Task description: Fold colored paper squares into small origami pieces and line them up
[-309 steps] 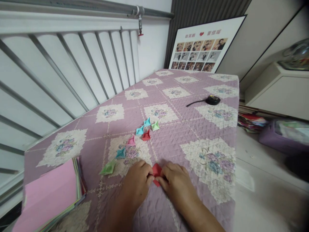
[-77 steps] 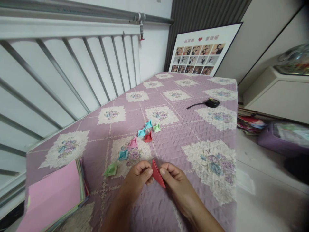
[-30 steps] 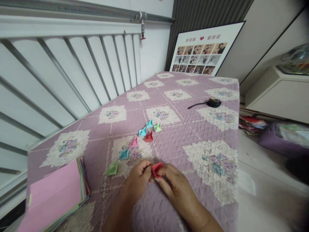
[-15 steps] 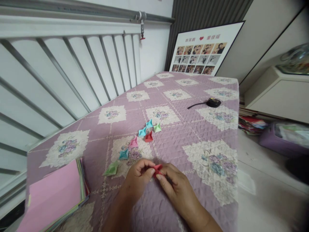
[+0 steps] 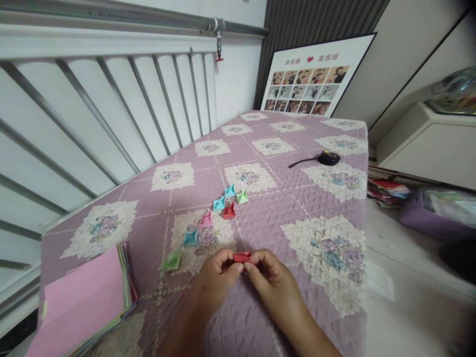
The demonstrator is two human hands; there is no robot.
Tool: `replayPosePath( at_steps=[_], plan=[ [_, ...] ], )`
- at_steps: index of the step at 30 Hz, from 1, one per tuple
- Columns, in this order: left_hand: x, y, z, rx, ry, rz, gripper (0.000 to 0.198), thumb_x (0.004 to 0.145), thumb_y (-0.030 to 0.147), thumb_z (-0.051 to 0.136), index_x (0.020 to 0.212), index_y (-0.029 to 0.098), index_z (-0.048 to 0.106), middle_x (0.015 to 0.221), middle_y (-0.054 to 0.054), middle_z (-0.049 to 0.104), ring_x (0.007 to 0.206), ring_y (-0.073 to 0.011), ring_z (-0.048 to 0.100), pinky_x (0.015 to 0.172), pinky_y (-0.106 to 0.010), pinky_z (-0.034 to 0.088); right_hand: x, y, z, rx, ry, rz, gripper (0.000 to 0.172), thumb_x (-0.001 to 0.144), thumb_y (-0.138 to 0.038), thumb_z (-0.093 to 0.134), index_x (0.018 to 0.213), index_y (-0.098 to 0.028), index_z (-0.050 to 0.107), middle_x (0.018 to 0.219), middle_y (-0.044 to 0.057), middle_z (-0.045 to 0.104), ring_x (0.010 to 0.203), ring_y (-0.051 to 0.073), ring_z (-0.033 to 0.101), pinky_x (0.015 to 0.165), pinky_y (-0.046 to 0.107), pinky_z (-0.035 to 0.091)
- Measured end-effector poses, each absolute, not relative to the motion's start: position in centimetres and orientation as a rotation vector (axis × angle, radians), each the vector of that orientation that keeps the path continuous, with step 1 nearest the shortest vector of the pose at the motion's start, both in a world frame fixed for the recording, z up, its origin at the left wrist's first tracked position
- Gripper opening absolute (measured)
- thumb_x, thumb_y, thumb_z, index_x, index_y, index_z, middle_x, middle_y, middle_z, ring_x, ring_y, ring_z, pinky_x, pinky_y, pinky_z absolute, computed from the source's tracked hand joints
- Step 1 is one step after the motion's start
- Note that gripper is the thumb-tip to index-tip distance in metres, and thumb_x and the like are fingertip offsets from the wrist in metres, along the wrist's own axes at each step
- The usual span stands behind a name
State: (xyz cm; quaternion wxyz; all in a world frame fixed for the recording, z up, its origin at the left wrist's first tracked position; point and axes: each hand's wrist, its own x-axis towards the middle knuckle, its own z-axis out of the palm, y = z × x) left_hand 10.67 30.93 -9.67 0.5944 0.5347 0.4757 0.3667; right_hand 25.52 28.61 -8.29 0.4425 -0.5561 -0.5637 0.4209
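A small folded red paper [image 5: 242,257] is pinched between both hands near the front middle of the table. My left hand [image 5: 218,275] grips its left end with thumb and fingers, and my right hand [image 5: 270,276] grips its right end. Beyond them several small folded paper pieces lie in a slanting line: a green one [image 5: 171,260] nearest, then a blue one [image 5: 191,237], a pink one [image 5: 206,219] and another blue one [image 5: 219,203]. A red piece [image 5: 229,210], a light green piece [image 5: 242,197] and a blue piece [image 5: 229,190] sit at the far end.
A stack of coloured paper, pink on top [image 5: 85,292], lies at the left front of the cloth-covered table [image 5: 260,223]. A black tape measure [image 5: 329,157] with a strap is at the back right. A radiator [image 5: 111,109] borders the left; a photo board [image 5: 308,74] stands behind.
The red paper now lies more level and looks narrower between my fingers. My right hand's fingers have shifted to its right end, and both hands sit more evenly on each side.
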Motion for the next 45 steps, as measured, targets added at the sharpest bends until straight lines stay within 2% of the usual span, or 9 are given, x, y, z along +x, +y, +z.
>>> replayPosePath(
  at_steps=[3, 8, 13, 18, 23, 28, 35, 41, 45],
  plan=[
    [10.6, 30.9, -9.8, 1.282, 1.164, 0.822, 0.011, 0.079, 0.029, 0.057, 0.075, 0.018, 0.06, 0.068, 0.002, 0.056, 0.064, -0.0129, 0.047, 0.062, -0.024, 0.036, 25.5, 28.6, -8.2, -1.375, -1.37, 1.072, 0.023, 0.086, -0.041, 0.055, 0.074, -0.021, 0.052, 0.07, -0.001, 0.056, 0.066, 0.014, 0.052, 0.062, 0.026, 0.041],
    [10.8, 30.6, -9.0, 1.354, 1.203, 0.765, 0.011, 0.078, 0.026, 0.055, 0.071, 0.019, 0.054, 0.063, 0.005, 0.046, 0.06, -0.0113, 0.04, 0.059, -0.023, 0.032, 25.5, 28.9, -7.8, -1.304, -1.11, 1.259, 0.036, 0.077, -0.051, 0.063, 0.095, -0.021, 0.054, 0.075, -0.001, 0.059, 0.071, 0.016, 0.057, 0.067, 0.028, 0.045],
    [11.1, 30.5, -8.1, 1.383, 1.248, 0.721, 0.009, 0.078, 0.026, 0.052, 0.072, 0.018, 0.054, 0.063, 0.005, 0.045, 0.061, -0.0109, 0.04, 0.058, -0.023, 0.031, 25.9, 29.2, -7.6, -1.33, -1.076, 1.353, 0.033, 0.078, -0.05, 0.063, 0.073, -0.018, 0.056, 0.067, -0.002, 0.057, 0.064, 0.013, 0.05, 0.063, 0.025, 0.04],
    [11.0, 30.5, -7.9, 1.384, 1.228, 0.697, 0.011, 0.078, 0.028, 0.053, 0.073, 0.018, 0.054, 0.064, 0.005, 0.045, 0.061, -0.0111, 0.04, 0.058, -0.023, 0.031, 25.8, 29.3, -7.7, -1.326, -1.076, 1.297, 0.033, 0.076, -0.049, 0.064, 0.067, -0.018, 0.056, 0.063, -0.003, 0.054, 0.062, 0.012, 0.047, 0.061, 0.024, 0.038],
    [10.8, 30.5, -8.1, 1.396, 1.242, 0.7, 0.015, 0.079, 0.029, 0.051, 0.068, 0.019, 0.049, 0.061, 0.006, 0.041, 0.059, -0.0105, 0.037, 0.056, -0.023, 0.03, 25.7, 29.4, -7.6, -1.327, -1.041, 1.332, 0.032, 0.075, -0.05, 0.065, 0.079, -0.019, 0.06, 0.068, -0.003, 0.057, 0.065, 0.013, 0.05, 0.063, 0.024, 0.039],
    [11.0, 30.5, -8.2, 1.408, 1.255, 0.709, 0.015, 0.078, 0.029, 0.052, 0.068, 0.019, 0.049, 0.061, 0.006, 0.042, 0.059, -0.0104, 0.038, 0.056, -0.023, 0.03, 25.9, 29.3, -7.1, -1.393, -1.109, 1.365, 0.034, 0.077, -0.05, 0.061, 0.064, -0.019, 0.057, 0.06, -0.004, 0.053, 0.059, 0.011, 0.045, 0.059, 0.023, 0.036],
    [11.1, 30.4, -8.3, 1.427, 1.258, 0.704, 0.017, 0.08, 0.029, 0.05, 0.066, 0.018, 0.05, 0.06, 0.005, 0.047, 0.057, -0.0107, 0.041, 0.054, -0.023, 0.03, 25.9, 29.3, -7.7, -1.376, -1.178, 1.245, 0.031, 0.08, -0.045, 0.058, 0.065, -0.019, 0.057, 0.062, -0.003, 0.054, 0.062, 0.012, 0.046, 0.061, 0.023, 0.035],
    [11.0, 30.2, -7.6, 1.445, 1.231, 0.727, 0.018, 0.081, 0.027, 0.047, 0.065, 0.019, 0.047, 0.06, 0.005, 0.047, 0.057, -0.0106, 0.041, 0.054, -0.023, 0.03, 25.6, 29.4, -7.8, -1.385, -1.164, 1.235, 0.032, 0.083, -0.046, 0.054, 0.064, -0.02, 0.052, 0.059, -0.005, 0.048, 0.058, 0.011, 0.042, 0.056, 0.023, 0.033],
    [10.8, 30.4, -7.7, 1.432, 1.214, 0.723, 0.012, 0.081, 0.027, 0.05, 0.071, 0.019, 0.053, 0.064, 0.005, 0.049, 0.061, -0.011, 0.044, 0.057, -0.023, 0.033, 25.7, 29.6, -7.8, -1.435, -1.231, 1.239, 0.032, 0.082, -0.046, 0.054, 0.065, -0.02, 0.052, 0.06, -0.005, 0.049, 0.059, 0.011, 0.042, 0.057, 0.023, 0.034]
  ],
)
